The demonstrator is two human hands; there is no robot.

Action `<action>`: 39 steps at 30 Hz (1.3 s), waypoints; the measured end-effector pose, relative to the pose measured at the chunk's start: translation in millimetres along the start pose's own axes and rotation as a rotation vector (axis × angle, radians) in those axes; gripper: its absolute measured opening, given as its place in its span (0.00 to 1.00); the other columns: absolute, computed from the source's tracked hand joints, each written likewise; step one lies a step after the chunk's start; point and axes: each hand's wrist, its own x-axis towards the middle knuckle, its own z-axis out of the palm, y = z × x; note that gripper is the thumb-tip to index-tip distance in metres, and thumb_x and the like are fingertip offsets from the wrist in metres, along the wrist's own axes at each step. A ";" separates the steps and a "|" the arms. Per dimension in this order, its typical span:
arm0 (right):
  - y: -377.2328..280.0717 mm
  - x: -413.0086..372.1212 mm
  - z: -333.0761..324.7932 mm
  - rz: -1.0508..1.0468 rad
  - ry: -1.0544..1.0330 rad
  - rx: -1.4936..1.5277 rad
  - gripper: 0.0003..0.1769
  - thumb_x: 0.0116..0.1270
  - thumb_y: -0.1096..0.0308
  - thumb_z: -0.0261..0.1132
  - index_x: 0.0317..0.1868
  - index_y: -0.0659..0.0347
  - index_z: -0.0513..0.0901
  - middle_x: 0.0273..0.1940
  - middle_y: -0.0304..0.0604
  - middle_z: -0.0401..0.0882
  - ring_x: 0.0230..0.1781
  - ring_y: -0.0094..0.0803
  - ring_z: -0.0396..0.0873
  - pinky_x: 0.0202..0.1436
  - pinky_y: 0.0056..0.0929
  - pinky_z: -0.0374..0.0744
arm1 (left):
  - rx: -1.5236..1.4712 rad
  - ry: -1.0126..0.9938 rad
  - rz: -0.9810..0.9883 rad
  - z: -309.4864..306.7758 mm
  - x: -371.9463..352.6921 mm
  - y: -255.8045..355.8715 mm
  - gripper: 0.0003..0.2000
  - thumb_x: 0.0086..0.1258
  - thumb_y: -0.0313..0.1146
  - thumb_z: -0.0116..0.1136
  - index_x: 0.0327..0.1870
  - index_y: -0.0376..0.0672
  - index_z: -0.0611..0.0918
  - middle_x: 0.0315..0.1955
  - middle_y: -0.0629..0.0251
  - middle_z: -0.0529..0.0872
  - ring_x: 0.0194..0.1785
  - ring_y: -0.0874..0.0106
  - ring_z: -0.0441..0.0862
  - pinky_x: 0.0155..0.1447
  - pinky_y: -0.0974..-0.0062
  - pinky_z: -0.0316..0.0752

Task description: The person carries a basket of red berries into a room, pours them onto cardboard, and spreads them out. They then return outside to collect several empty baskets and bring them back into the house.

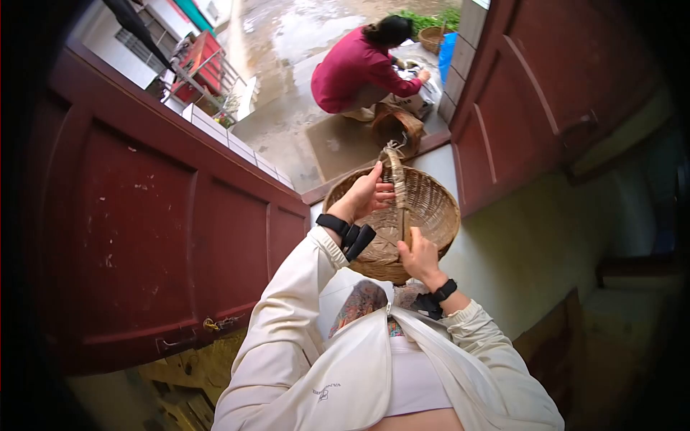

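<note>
A round wicker basket (435, 205) is in front of me, its inside bare from this view. A tall wrapped handle (399, 183) arches over it, with loose strands at the top. My right hand (420, 256) is closed on the near end of this handle, thumb upward. Beside the handle's upper part is my left hand (370, 192), fingers stretched out and apart, their tips right at its left edge.
Dark red door leaves (136, 237) stand on both sides of the doorway. Outside, a person (352, 72) in a magenta top crouches by a brown woven container (402, 129) and a white sack (417, 100). Greens and a small basket (431, 37) are farther back.
</note>
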 end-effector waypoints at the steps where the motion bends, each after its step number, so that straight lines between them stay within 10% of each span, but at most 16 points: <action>1: -8.6 15.2 6.6 -0.014 -0.030 0.034 0.21 0.61 0.54 0.55 0.44 0.64 0.67 0.24 0.58 0.77 0.27 0.57 0.77 0.34 0.52 0.73 | -0.013 0.018 -0.001 -7.7 9.1 12.7 0.29 0.70 0.54 0.42 0.56 0.33 0.66 0.47 0.54 0.75 0.49 0.67 0.77 0.50 0.67 0.74; 5: -29.0 84.9 30.8 0.059 -0.473 0.219 0.28 0.59 0.55 0.58 0.49 0.70 0.65 0.32 0.64 0.77 0.36 0.59 0.77 0.42 0.46 0.74 | 0.231 0.047 0.125 -56.2 49.8 44.4 0.14 0.70 0.43 0.49 0.39 0.40 0.72 0.27 0.68 0.76 0.28 0.73 0.78 0.34 0.73 0.76; 9: -21.7 155.3 31.5 -0.195 -0.208 0.384 0.25 0.58 0.64 0.62 0.52 0.68 0.67 0.44 0.54 0.77 0.46 0.43 0.76 0.48 0.36 0.75 | -0.014 0.214 0.219 -128.0 71.3 55.9 0.11 0.67 0.38 0.55 0.34 0.40 0.70 0.22 0.68 0.72 0.23 0.73 0.73 0.28 0.73 0.74; 14: 69.5 211.5 -1.0 0.560 -0.089 0.749 0.12 0.70 0.66 0.50 0.45 0.66 0.75 0.33 0.45 0.82 0.30 0.27 0.80 0.36 0.23 0.77 | -0.025 0.467 0.369 -202.1 90.7 72.9 0.12 0.65 0.35 0.57 0.33 0.39 0.69 0.20 0.66 0.72 0.19 0.73 0.71 0.24 0.71 0.73; 23: 149.4 254.7 2.5 1.092 0.408 1.148 0.11 0.69 0.70 0.50 0.48 0.64 0.70 0.38 0.43 0.76 0.37 0.25 0.75 0.35 0.23 0.75 | -0.232 0.677 0.468 -264.9 139.3 157.6 0.12 0.65 0.32 0.55 0.31 0.44 0.62 0.14 0.69 0.64 0.11 0.76 0.63 0.14 0.75 0.62; 31: 228.5 368.2 38.9 1.257 0.267 1.420 0.05 0.66 0.72 0.51 0.39 0.63 0.72 0.37 0.45 0.77 0.28 0.30 0.73 0.33 0.27 0.76 | -0.384 0.800 0.477 -336.6 197.5 228.9 0.11 0.66 0.35 0.52 0.29 0.46 0.63 0.13 0.70 0.62 0.11 0.75 0.60 0.13 0.74 0.60; 33: 261.9 424.4 40.4 1.169 -0.029 1.582 0.08 0.63 0.73 0.48 0.41 0.67 0.70 0.37 0.49 0.77 0.27 0.35 0.75 0.34 0.31 0.77 | -0.431 0.827 0.477 -354.3 214.0 238.1 0.12 0.66 0.37 0.52 0.28 0.46 0.63 0.12 0.70 0.62 0.11 0.75 0.60 0.14 0.73 0.60; 37: 256.9 543.1 77.5 1.460 0.216 1.321 0.10 0.64 0.66 0.51 0.35 0.64 0.73 0.32 0.49 0.78 0.29 0.41 0.77 0.34 0.37 0.77 | -0.454 1.011 0.455 -346.7 234.2 273.0 0.12 0.66 0.37 0.52 0.28 0.47 0.62 0.12 0.70 0.61 0.11 0.74 0.60 0.14 0.73 0.59; 39: 285.6 586.6 105.1 1.224 -0.208 1.099 0.13 0.62 0.61 0.51 0.32 0.64 0.74 0.27 0.47 0.77 0.25 0.39 0.76 0.29 0.34 0.77 | -0.464 1.083 0.439 -348.6 235.3 268.9 0.12 0.66 0.37 0.52 0.28 0.48 0.63 0.12 0.70 0.62 0.11 0.74 0.60 0.14 0.72 0.58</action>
